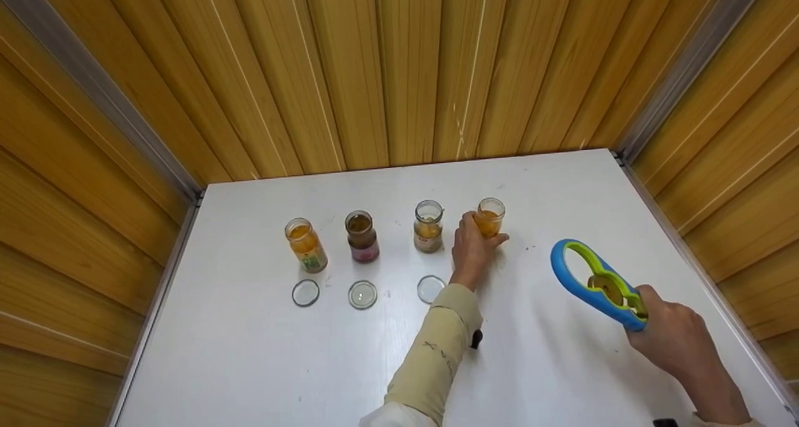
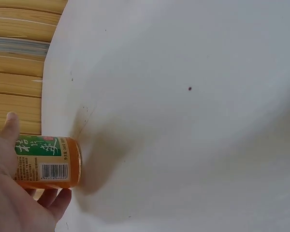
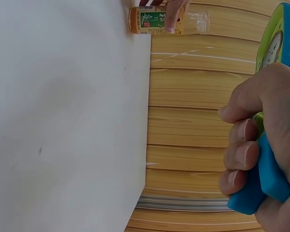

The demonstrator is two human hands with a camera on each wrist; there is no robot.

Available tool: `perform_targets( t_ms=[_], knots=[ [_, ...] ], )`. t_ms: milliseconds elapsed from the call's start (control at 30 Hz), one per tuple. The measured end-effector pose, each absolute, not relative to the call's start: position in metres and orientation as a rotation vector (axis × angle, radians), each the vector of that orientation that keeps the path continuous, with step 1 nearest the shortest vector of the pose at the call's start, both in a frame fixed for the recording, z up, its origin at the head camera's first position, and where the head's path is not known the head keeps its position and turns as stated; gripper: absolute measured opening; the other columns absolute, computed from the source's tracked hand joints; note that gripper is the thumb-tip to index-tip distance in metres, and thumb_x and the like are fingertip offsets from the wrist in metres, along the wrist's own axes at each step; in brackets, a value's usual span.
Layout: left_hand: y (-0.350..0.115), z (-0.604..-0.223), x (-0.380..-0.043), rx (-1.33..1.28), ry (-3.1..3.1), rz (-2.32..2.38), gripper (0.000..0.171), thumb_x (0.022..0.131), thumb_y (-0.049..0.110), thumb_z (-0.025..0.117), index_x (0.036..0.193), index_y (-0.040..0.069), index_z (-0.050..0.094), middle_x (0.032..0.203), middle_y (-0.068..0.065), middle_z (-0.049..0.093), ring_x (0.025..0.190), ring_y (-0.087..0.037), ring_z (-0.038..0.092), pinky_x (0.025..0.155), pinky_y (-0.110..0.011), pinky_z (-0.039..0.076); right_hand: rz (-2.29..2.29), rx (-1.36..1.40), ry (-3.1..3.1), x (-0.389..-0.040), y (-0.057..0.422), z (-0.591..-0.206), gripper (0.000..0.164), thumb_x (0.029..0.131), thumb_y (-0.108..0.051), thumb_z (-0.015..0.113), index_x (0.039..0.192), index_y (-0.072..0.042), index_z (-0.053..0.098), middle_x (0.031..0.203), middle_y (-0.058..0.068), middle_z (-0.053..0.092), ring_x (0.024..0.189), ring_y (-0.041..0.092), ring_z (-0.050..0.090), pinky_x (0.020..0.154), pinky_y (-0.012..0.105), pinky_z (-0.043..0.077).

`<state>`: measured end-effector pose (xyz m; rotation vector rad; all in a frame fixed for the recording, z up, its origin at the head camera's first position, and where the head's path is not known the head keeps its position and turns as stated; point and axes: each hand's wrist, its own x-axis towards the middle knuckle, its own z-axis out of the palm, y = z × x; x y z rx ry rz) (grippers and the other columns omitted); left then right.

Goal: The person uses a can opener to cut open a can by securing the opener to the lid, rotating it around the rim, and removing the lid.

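My left hand grips an open glass jar of orange food at the right end of a row of jars. Its green label and barcode show in the left wrist view, where the fingers and thumb curl round the jar. Raised over the right side of the table, my right hand grips the handle of a blue and green jar opener. A round, gold-coloured lid sits inside the opener's smaller ring.
Three more open jars stand to the left: one orange, one dark brown, one pale. In front of them lie three lids, the rightmost beside my left sleeve. Wood-patterned walls border the white table.
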<state>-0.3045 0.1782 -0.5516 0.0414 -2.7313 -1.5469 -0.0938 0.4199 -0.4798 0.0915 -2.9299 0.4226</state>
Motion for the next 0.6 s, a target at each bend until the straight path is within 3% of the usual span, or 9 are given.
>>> perform_targets(
  t_ms=[267, 467, 600],
  knots=[
    [0.177, -0.541, -0.287, 0.202, -2.781, -1.541, 0.094, 0.086, 0.029, 0.087, 0.155, -0.001, 0.032, 0.148, -0.018, 0.046, 0.137, -0.031, 0.046, 0.118, -0.041, 0.035, 0.433, 0.128, -2.893, -0.095, 0.414, -0.479, 0.046, 0.071, 0.002, 0.084, 0.105, 0.008, 0.052, 0.069, 0.011, 0.061, 0.053, 0.019, 0.054, 0.051, 0.046, 0.053],
    [0.178, -0.532, -0.265, 0.247, -2.67, -1.705, 0.087, 0.093, 0.019, 0.077, 0.158, -0.007, 0.024, 0.155, -0.024, 0.037, 0.143, -0.035, 0.04, 0.12, -0.043, 0.032, 0.421, 0.169, -2.839, -0.094, 0.408, -0.479, 0.046, 0.07, 0.004, 0.084, 0.103, 0.006, 0.053, 0.067, 0.009, 0.061, 0.05, 0.017, 0.053, 0.049, 0.04, 0.052],
    [0.177, -0.526, -0.251, 0.249, -2.605, -1.855, 0.082, 0.096, 0.02, 0.072, 0.157, -0.009, 0.026, 0.159, -0.025, 0.031, 0.147, -0.035, 0.033, 0.121, -0.043, 0.029, 0.442, 0.177, -2.832, -0.095, 0.404, -0.476, 0.046, 0.071, 0.004, 0.085, 0.103, 0.007, 0.053, 0.068, 0.01, 0.062, 0.051, 0.018, 0.055, 0.051, 0.046, 0.055]
  ],
)
